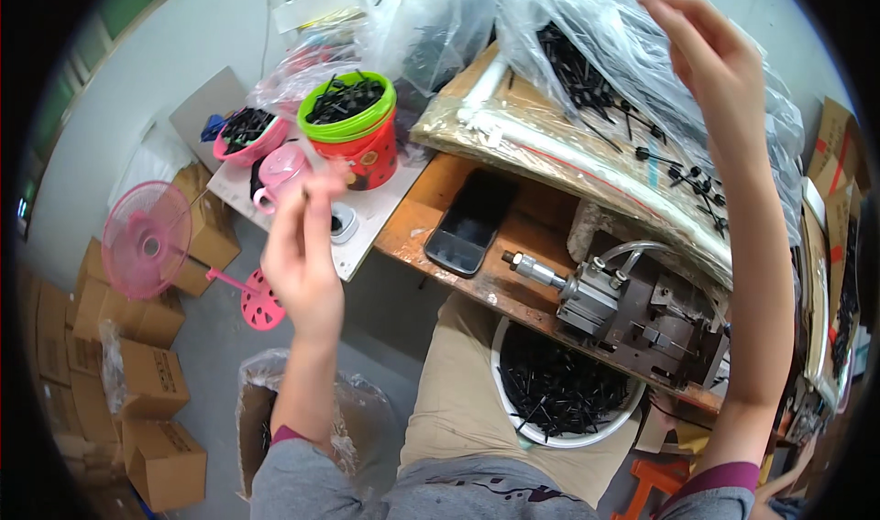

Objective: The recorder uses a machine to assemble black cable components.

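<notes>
My left hand [307, 263] is raised over the gap beside the small white table, its fingers smeared by motion and drawn together. A tiny dark spot shows at the fingertips; I cannot make out what it is. Up at the right, my right hand [720, 57] hangs over the plastic-covered board, fingers partly bent and a little apart, with nothing visible in them. Below it lie loose black plastic parts [683, 176] with thin stems and a heap of the same parts [577, 71] under clear plastic. A small metal clamping machine [596, 300] with an air cylinder sits at the bench edge.
A black phone [472, 222] lies on the wooden bench. Black parts fill a white tub [500, 364] between my legs, a red-and-green bucket [367, 158] and a pink basin [266, 144]. A pink fan [147, 240] and cardboard boxes [156, 383] stand at left.
</notes>
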The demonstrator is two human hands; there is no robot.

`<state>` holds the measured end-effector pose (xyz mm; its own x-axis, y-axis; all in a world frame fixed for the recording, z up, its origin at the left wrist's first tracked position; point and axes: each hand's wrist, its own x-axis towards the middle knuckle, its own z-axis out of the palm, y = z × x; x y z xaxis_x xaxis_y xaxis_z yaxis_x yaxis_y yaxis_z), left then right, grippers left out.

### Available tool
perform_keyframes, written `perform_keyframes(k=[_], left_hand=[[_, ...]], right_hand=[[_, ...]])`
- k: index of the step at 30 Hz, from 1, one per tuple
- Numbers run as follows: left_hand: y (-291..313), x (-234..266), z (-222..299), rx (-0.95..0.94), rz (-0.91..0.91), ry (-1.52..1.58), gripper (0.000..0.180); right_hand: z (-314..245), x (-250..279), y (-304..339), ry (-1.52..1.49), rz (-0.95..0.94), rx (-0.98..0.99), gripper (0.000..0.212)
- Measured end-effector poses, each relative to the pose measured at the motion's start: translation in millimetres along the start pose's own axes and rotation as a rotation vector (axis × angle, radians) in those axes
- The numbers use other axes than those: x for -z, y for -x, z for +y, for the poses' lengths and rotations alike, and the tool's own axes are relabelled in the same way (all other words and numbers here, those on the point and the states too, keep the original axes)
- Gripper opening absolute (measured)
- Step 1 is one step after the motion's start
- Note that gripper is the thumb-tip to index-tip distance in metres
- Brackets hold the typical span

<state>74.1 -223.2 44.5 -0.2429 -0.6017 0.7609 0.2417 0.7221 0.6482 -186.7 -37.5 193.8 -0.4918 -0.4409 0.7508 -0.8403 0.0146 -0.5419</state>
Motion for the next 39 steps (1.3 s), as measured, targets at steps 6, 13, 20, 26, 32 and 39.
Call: perform_keyframes(k=[6, 13, 20, 26, 32, 39], left_hand=[[-86.3, 14.3, -57.6, -0.056, 0.096, -0.095, 0.018], [-140.9, -1.0, -103.4, -0.373, -0.219, -0.866, 0.034], [-97.7, -34.2, -5.9, -0.119, -0.39, -0.263, 0.033], [0.8, -67.6, 86.8, -0.444, -0.905, -0.137, 0.056], [46.8, -85.7, 119.4, -0.58, -1.093, 0.222, 0.047], [106.2, -75.6, 116.0, -0.383, -1.053, 0.341, 0.049]], right_hand=[[-24.3, 21.3, 87.7, -0.03, -0.202, -0.08, 0.013], [-33.2, 51.2, 150.7, 0.012, -0.26, -0.283, 0.012], [-34.1, 89.2, 199.6, 0.052, -0.136, -0.407, 0.012], [0.3, 105.1, 208.1, 0.32, -0.012, -0.213, 0.008], [66.9, 152.4, 145.3, 0.771, -0.127, -0.123, 0.032], [116.8, 107.2, 81.7, 1.037, -0.677, -0.324, 0.042]])
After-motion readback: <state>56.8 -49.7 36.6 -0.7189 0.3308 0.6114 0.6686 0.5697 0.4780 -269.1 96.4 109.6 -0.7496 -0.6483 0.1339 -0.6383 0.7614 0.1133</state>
